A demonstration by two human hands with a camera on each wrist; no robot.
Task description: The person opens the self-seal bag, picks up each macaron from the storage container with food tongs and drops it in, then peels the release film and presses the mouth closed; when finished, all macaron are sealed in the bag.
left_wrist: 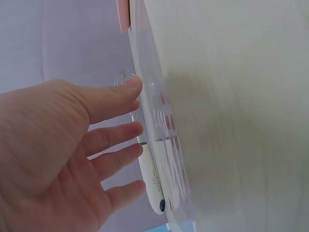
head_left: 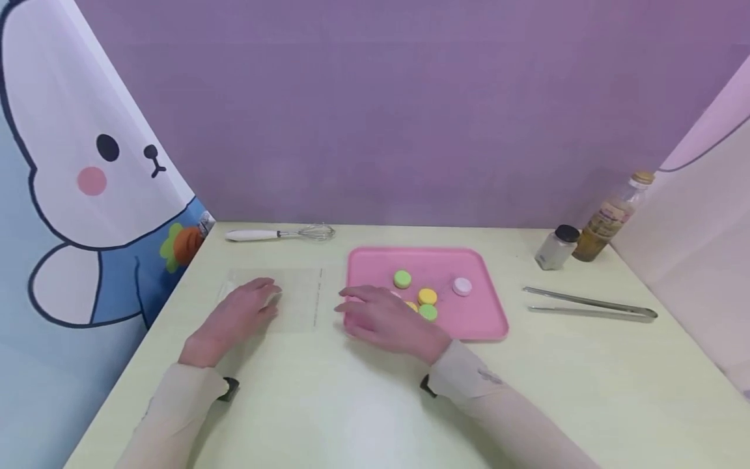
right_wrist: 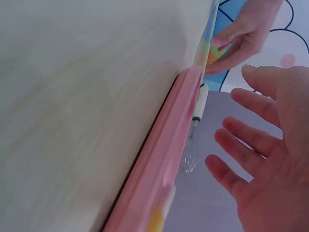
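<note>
My left hand [head_left: 237,319] hovers over a clear, flat plastic bag [head_left: 300,306] that lies on the table. In the left wrist view its fingers are loosely spread and hold nothing. Across the left edge of a pink tray [head_left: 474,319] reaches my right hand [head_left: 398,322], raised above it with relaxed, parted fingers and nothing in them. On the tray sit several small macaron-like rounds: green [head_left: 402,279], yellow [head_left: 428,296] and pale lilac [head_left: 462,286]. The right hand and forearm partly hide some of them in the head view.
A white-handled whisk [head_left: 252,235] lies at the back left. Metal tongs [head_left: 592,305] rest right of the tray. Behind them stand a black-lidded jar [head_left: 553,251] and a bottle of brownish liquid [head_left: 606,225]. A purple backdrop [head_left: 375,130] borders the table's far edge.
</note>
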